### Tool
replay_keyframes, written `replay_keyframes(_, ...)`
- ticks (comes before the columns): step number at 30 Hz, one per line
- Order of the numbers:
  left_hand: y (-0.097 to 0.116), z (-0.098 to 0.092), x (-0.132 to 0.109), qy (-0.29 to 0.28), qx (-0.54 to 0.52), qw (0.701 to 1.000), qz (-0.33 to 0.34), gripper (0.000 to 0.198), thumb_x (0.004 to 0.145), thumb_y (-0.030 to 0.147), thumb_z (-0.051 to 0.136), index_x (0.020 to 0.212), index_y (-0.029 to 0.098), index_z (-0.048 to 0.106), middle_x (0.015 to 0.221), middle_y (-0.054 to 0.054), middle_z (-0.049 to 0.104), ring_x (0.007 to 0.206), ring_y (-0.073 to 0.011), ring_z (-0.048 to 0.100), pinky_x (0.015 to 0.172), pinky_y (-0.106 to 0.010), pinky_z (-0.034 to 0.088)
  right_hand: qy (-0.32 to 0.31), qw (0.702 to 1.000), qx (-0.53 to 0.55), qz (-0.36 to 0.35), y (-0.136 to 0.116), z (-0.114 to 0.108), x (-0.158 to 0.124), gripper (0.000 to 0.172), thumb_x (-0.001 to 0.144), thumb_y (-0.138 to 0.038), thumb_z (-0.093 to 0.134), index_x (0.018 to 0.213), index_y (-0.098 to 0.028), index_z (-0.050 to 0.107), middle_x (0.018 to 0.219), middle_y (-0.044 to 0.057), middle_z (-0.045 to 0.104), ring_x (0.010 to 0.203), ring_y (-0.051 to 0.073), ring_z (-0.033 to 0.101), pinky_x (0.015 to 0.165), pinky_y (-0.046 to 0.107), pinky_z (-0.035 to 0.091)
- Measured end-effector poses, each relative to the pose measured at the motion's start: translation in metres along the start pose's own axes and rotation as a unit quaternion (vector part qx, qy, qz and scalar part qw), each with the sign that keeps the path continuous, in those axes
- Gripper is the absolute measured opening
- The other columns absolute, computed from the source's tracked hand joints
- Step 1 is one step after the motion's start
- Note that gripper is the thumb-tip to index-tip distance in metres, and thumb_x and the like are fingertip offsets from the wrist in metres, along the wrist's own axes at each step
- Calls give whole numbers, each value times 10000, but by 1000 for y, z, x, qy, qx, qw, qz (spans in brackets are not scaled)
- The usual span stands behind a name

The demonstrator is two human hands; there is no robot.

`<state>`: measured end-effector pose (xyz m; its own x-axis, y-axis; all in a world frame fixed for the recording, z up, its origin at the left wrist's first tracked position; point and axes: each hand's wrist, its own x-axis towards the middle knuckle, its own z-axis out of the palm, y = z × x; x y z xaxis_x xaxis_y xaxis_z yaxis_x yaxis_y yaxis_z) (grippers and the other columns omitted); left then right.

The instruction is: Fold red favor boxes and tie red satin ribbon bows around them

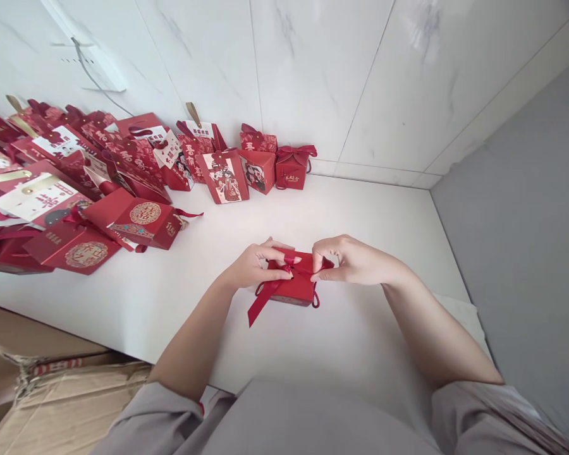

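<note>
On the white table in front of me sits a small red gift box [294,292], with a dark red ribbon [262,306] across its top. My left hand [260,264] rests on the left of the box, its thumb and fingers closed on the ribbon near the middle. One ribbon tail hangs out past the near left corner. Pinched between the thumb and index finger of my right hand [348,260] is the ribbon on the right side. Thin loops stick out at the box's sides. The ribbon's crossing is partly hidden by my fingers.
Many red gift boxes crowd the left of the table [208,246]; a finished-looking box with a bow [291,167] stands by the tiled wall [308,76]. Cardboard boxes [71,404] are below the table at left. A grey wall [521,189] bounds the right.
</note>
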<state>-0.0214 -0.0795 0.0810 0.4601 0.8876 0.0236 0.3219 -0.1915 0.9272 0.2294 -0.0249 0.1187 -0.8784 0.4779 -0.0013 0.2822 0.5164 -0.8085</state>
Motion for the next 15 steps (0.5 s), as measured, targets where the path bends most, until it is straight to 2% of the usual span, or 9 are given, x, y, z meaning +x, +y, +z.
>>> replay_keyframes(3,-1,-1,-1,5,20,1000,-6,185,753,359,742,809,182,732,1167,-101,675,1156,-240,573,1158,-462,230,-18,999,29,16,-2,-1,-2,172,826,-353,653,771,-193,624,719,-14,622,601,103,451,575,247,347)
replay_keyframes(7,-1,-2,-1,10,24,1000,-8,186,755,358,737,775,175,714,1039,-84,709,1205,-250,545,1135,-449,281,-32,990,100,89,-1,1,-1,262,848,-456,612,878,-195,612,646,-38,544,551,96,432,526,236,351)
replay_keyframes(9,0,-2,-2,12,19,1000,-11,186,747,355,744,762,173,711,1040,-85,708,1225,-248,530,1115,-426,316,-33,987,110,115,0,4,1,310,843,-494,609,901,-190,618,612,-48,504,525,90,408,496,230,334)
replay_keyframes(13,1,-2,-2,13,15,1000,-22,180,751,350,738,783,174,715,1119,-103,684,1233,-242,514,1040,-387,396,-37,985,117,121,3,8,5,344,847,-523,594,812,-181,612,589,-48,481,497,76,357,462,221,294)
replay_keyframes(15,1,-2,-3,11,16,1000,-22,183,753,353,734,770,174,702,1136,-105,677,1228,-240,516,1043,-390,393,-39,985,122,117,4,8,5,340,851,-518,589,785,-185,600,563,-56,457,479,73,341,448,217,283)
